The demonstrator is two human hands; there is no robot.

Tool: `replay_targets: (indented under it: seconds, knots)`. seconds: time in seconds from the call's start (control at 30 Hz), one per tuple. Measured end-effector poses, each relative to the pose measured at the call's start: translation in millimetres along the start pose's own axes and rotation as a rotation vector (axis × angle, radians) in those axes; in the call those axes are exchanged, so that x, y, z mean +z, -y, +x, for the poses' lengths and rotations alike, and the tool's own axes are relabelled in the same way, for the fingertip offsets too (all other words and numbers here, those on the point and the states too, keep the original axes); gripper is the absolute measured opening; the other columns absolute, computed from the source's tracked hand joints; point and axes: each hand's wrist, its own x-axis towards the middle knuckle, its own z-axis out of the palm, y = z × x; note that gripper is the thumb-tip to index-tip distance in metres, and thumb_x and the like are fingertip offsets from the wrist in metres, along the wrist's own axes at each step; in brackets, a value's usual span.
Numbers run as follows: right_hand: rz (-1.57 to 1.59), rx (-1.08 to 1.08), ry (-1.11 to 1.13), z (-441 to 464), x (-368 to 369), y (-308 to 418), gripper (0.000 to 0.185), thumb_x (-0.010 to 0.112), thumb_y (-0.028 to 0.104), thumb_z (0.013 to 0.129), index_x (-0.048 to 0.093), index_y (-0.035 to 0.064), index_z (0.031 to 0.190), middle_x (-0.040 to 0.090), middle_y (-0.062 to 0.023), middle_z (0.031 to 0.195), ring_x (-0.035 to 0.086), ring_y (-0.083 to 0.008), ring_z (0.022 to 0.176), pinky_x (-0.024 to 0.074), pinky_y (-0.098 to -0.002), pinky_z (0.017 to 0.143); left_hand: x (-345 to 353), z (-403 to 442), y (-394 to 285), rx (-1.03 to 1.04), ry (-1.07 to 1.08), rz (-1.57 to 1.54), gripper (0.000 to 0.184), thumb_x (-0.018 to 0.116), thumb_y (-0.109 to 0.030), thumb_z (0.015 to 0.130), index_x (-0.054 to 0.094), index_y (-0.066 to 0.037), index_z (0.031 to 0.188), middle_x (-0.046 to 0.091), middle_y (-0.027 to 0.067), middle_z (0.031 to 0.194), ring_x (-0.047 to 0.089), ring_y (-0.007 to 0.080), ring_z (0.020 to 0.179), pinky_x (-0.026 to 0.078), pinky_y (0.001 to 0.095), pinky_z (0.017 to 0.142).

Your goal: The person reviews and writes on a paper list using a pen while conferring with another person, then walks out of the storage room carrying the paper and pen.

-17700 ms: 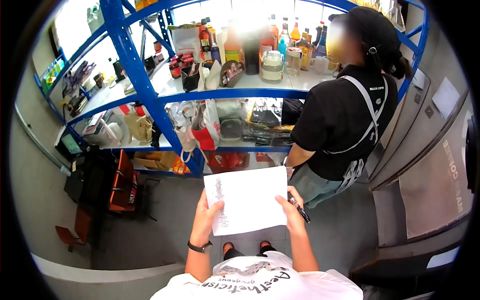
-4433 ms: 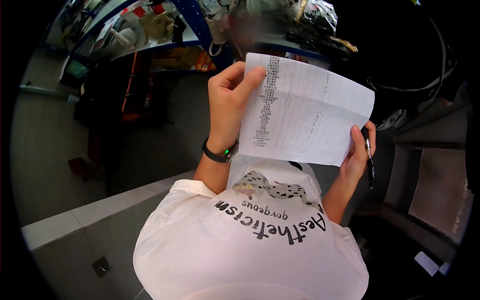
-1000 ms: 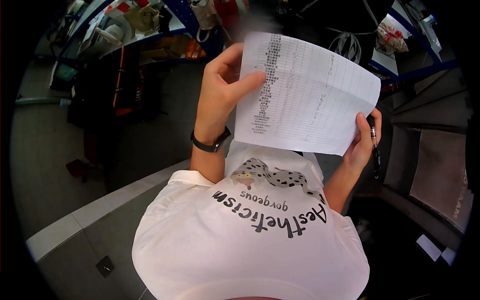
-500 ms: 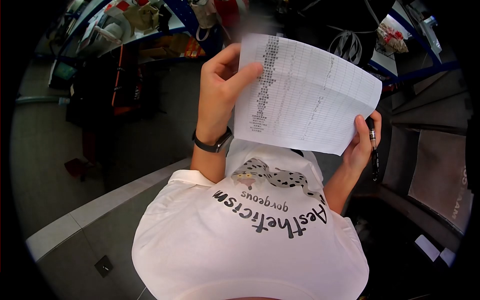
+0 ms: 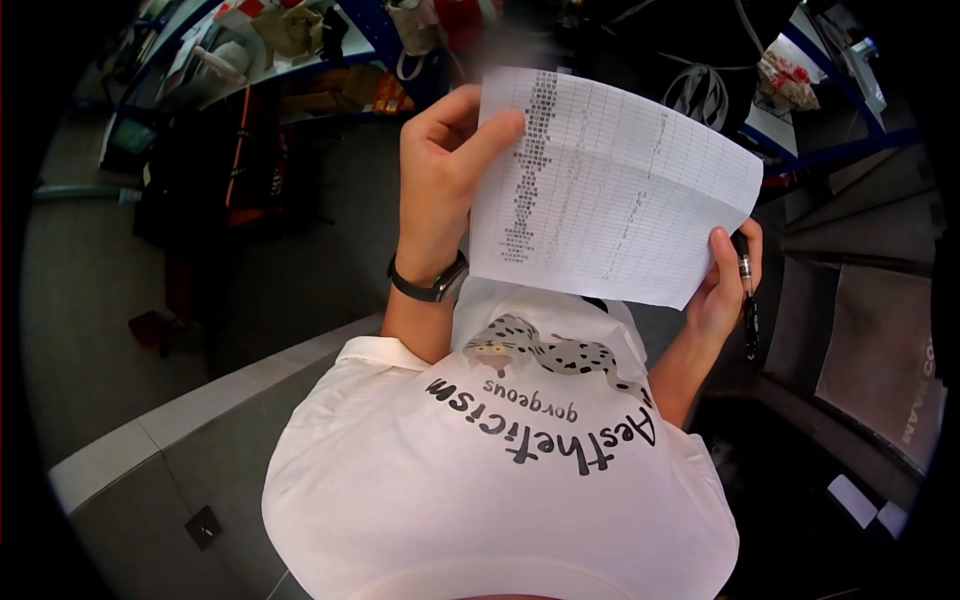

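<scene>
A printed sheet of paper (image 5: pixel 610 190), ruled in rows with a dense column of characters near its left side, is held up in front of my chest. My left hand (image 5: pixel 448 165) is closed on its left edge, thumb on the printed face and fingers behind. At the lower right corner, my right hand (image 5: pixel 722 282) pinches the paper with the thumb in front. A dark pen (image 5: pixel 748 300) with a shiny band is also tucked in the right hand, pointing down. The fingers behind the sheet are partly hidden.
Blue-framed shelves (image 5: pixel 370 35) with assorted goods stand at the upper left. A red and white bundle (image 5: pixel 788 80) sits on a shelf at upper right. Grey looped straps (image 5: pixel 698 90) hang beyond the paper. A brown carton (image 5: pixel 880 350) is at the right.
The left thumb has shifted slightly up along the sheet's left side. The paper, right hand and pen stay almost where they were.
</scene>
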Motion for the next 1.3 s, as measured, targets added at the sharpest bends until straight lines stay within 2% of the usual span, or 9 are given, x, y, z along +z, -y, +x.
replay_targets:
  seconds: [1.3]
  knots:
    - [0.003, -0.006, -0.008, 6.3, 6.7, -11.4, 0.024, 0.056, 0.007, 0.086, 0.05, -0.0043, 0.106, 0.062, -0.0155, 0.096, 0.06, -0.0146, 0.086, 0.0459, -0.025, 0.078, -9.4, 15.1, 3.0, 0.019, 0.01, 0.027, 0.015, 0.063, -0.006, 0.081, 0.064, 0.004, 0.093, 0.067, 0.0068, 0.081, 0.061, 0.0081, 0.067, 0.046, 0.019, 0.061]
